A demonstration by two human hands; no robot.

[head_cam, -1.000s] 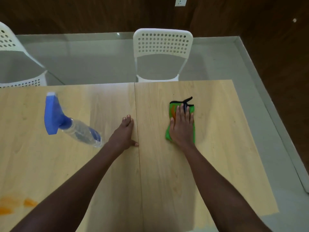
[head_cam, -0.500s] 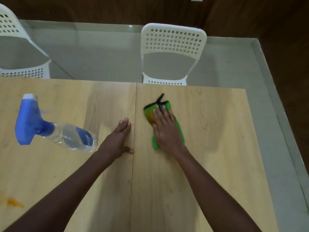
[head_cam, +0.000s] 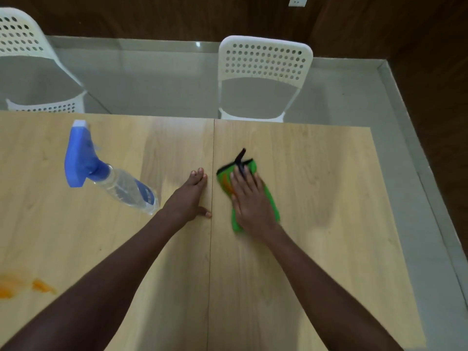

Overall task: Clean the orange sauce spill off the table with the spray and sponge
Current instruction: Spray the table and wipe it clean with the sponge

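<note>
Far side, a white plastic chair (head_cam: pixel 264 72) with a perforated backrest sits tucked just beyond the far edge, a little right of centre. Over at the far left there's a second white chair (head_cam: pixel 27 59), same punched-hole pattern, only partly in frame. Beneath both runs a pale grey floor (head_cam: pixel 157 79), glossy enough to catch a small glint. Dark wood panelling (head_cam: pixel 177 16) closes off the back, with a white wall socket (head_cam: pixel 298 0) at the top edge.

Table (head_cam: pixel 316 249) – smooth pale wood, spray bottle (head_cam: pixel 121 188) – clear plastic
</note>
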